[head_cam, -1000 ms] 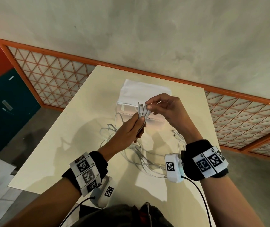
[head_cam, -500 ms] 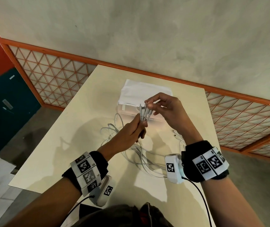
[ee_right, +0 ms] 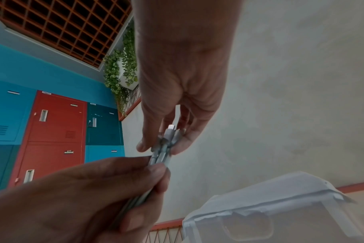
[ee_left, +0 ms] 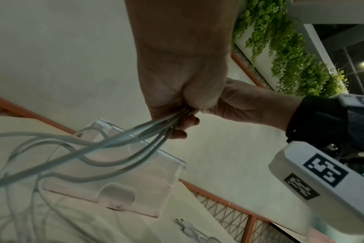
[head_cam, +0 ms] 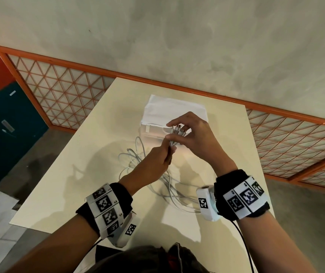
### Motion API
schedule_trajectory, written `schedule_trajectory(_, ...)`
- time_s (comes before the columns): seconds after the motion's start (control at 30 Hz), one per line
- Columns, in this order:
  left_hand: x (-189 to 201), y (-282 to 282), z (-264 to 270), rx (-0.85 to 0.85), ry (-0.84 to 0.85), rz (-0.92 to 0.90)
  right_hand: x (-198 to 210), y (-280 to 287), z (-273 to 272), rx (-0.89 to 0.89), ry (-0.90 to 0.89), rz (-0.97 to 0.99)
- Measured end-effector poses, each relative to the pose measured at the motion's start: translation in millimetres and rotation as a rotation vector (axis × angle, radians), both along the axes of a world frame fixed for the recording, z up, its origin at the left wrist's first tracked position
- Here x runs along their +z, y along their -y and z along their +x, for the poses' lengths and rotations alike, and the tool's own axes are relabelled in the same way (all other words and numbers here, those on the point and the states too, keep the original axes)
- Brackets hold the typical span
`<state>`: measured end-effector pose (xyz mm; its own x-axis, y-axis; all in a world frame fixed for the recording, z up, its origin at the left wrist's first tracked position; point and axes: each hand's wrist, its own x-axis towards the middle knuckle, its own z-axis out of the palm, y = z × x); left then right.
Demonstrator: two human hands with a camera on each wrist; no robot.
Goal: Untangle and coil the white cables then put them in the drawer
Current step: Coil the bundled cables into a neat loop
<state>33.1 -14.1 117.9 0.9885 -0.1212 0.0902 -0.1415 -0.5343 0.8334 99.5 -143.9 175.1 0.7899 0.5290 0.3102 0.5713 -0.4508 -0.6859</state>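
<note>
Several white cables point(head_cam: 167, 186) lie tangled on the cream table point(head_cam: 79, 174) and rise as a bundle into both hands. My left hand point(head_cam: 161, 158) grips the bundle just below the plugs; the strands leave its fist point(ee_left: 177, 115) and trail down to the table. My right hand point(head_cam: 185, 133) pinches the plug ends point(head_cam: 178, 130) between thumb and fingers, directly above the left hand; the plug ends point(ee_right: 166, 139) stand together there. Behind the hands stands a clear plastic drawer box point(head_cam: 153, 131) with a white cloth point(head_cam: 173, 107) on top.
A loose cable end with its plug point(ee_left: 185, 228) lies on the table to the right of the drawer box point(ee_left: 135, 189). An orange lattice railing point(head_cam: 59, 91) runs behind the table. Lockers point(ee_right: 52, 131) stand at the left.
My right hand has closed in over the plug ends, gathering them tighter together above the left hand. The left hand keeps its grip on the bundle.
</note>
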Motion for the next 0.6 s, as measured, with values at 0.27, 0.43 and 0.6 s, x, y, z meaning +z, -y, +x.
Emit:
schedule_trajectory(0.27, -6.4, 2.6, 2.3, 0.171, 0.136, 0.091, -3.9, -3.5, 1.5, -0.046, 0.045, 0.002)
schedule_trajectory(0.43, -7.9, 6.3, 1.2, 0.144, 0.126, 0.078, -1.5, -5.4, 6.0, -0.061, -0.06, 0.072)
schedule_trajectory(0.6, -9.1, 6.6, 3.2, 0.136, 0.087, 0.044, -3.1, -7.0, 8.6, -0.109, -0.178, 0.094)
